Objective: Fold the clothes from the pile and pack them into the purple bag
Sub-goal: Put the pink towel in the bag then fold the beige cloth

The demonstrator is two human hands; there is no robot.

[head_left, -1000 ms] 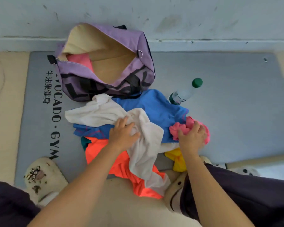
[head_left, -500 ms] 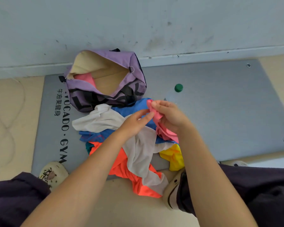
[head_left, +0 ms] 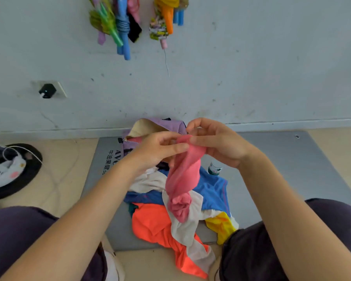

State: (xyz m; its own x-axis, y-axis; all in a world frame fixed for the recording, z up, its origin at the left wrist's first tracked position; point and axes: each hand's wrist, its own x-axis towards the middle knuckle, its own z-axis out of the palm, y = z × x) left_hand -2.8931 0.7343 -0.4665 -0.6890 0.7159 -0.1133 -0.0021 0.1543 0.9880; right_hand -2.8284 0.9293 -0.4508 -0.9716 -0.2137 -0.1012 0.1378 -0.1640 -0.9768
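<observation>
Pink garment point(head_left: 182, 179) hanging twisted above pile point(head_left: 178, 211), in front of purple bag point(head_left: 166, 124). Left hand point(head_left: 156, 151) and right hand point(head_left: 217, 142) both pinching top edge, fingers point(head_left: 176, 147) clamped on cloth, likely seeking hem to untwist before folding. Bag gaping open behind pile, ready for packing.

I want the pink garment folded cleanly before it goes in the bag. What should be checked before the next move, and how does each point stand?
1. Both hands on the garment: ok. The left hand and right hand pinch the top edge of the pink garment.
2. Garment lifted off the pile: ok, it hangs above the white garment and blue garment.
3. Garment spread flat for folding: not ok, it hangs twisted and bunched at the bottom.
4. Purple bag open: ok, its pale lining shows behind the hands.
5. Room left in the bag: cannot tell, the hands hide most of it.
</observation>
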